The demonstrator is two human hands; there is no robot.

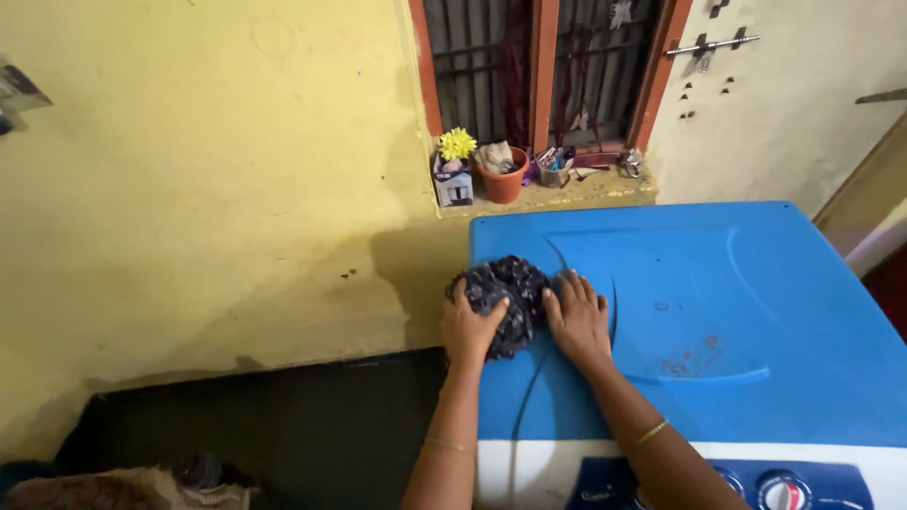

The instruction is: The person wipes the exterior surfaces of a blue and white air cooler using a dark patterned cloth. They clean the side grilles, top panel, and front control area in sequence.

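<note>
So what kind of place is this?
Probably a home laundry corner: a blue-lidded washing machine with dials, both hands pressing a dark cloth on it, and a window sill with a flowerpot.

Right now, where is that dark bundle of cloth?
The dark cloth bundle sits on the blue lid, near its left edge, between the left hand and right hand, below the windowsill.

Both forearms are bare, with no sleeves showing up to the bottom edge of the view. A thin gold bangle [450,445] circles the left wrist, and a matching thin gold bangle [651,433] sits on the right wrist. The hands are uncovered, without gloves.
</note>
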